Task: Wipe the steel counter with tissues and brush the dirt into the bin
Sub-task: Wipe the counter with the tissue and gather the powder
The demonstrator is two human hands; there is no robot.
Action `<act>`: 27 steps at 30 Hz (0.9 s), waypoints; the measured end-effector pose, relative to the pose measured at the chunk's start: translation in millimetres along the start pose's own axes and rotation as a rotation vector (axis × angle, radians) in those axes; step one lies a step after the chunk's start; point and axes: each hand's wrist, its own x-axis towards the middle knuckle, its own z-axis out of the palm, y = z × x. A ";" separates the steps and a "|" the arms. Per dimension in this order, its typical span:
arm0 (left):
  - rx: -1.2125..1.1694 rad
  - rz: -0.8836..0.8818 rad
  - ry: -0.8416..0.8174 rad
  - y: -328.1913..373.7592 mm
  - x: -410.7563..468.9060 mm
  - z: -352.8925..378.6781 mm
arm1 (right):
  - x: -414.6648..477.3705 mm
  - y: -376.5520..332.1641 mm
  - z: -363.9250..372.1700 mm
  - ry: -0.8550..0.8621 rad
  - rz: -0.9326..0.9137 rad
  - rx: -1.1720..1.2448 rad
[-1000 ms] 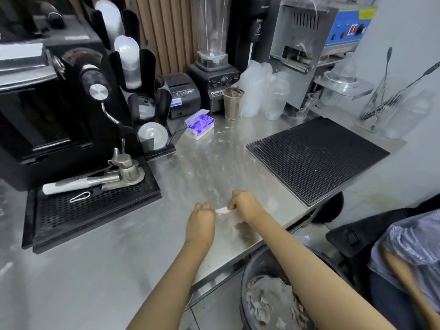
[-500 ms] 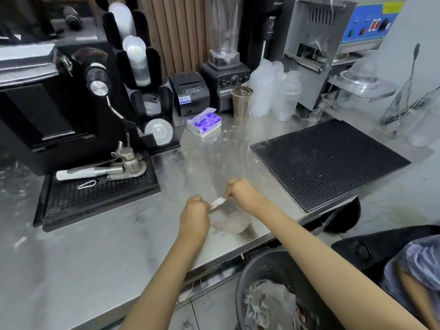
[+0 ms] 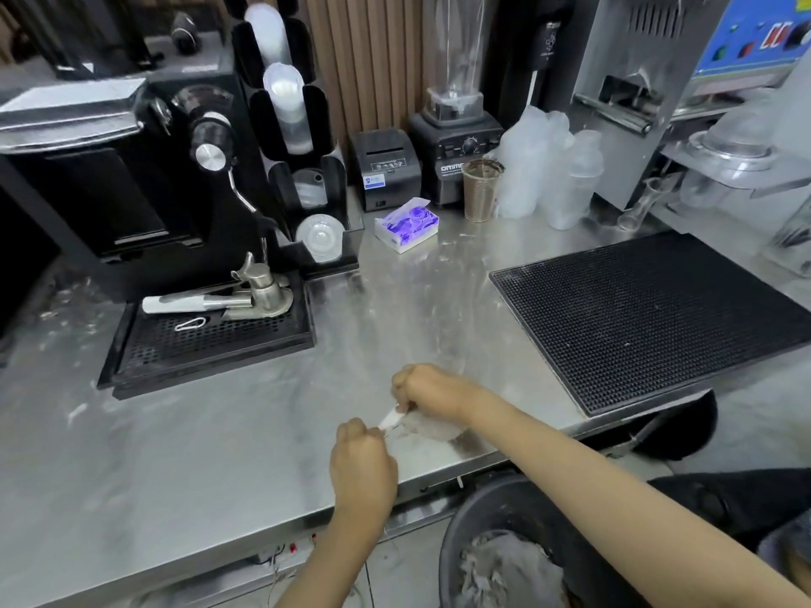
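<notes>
Steel counter (image 3: pixel 219 454), streaked with pale smears, runs past the frame on the left. Its near edge stops just above the bin (image 3: pixel 456 524). Only part of that dark round bin shows: the right forearm crosses over it and the bottom edge of the view cuts it off, with crumpled greyish waste visible inside. The tissue (image 3: pixel 390 418) is hard to read. A short white strip stretches between the two hands, and a blurred, see-through pale patch hangs below the right hand, close to the counter's near edge. Whether that patch touches the steel cannot be told. The left hand (image 3: pixel 362 465) is curled with its back to the camera and pinches the near end of the strip, its fingertips hidden. The right hand (image 3: pixel 428 390), also curled, pinches the far end. A brownish smudge of dirt (image 3: pixel 467 443) lies on the steel just right of the tissue, by the near edge. A purple-and-white tissue box (image 3: pixel 406 226) sits far back, well apart from the hands
</notes>
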 end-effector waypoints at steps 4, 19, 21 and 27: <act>-0.054 0.054 -0.091 32.1 -3.1 11.1 | -13.7 22.2 -11.3 -0.046 0.073 0.070; -0.127 0.086 -0.030 52.1 72.6 7.5 | -8.2 64.4 -46.0 0.140 0.143 -0.033; -0.117 0.108 -0.058 52.9 77.7 14.6 | -13.5 65.8 -42.2 0.167 0.188 -0.023; -0.057 0.329 -0.114 52.8 67.4 28.3 | -54.3 72.0 -23.8 0.225 0.269 -0.019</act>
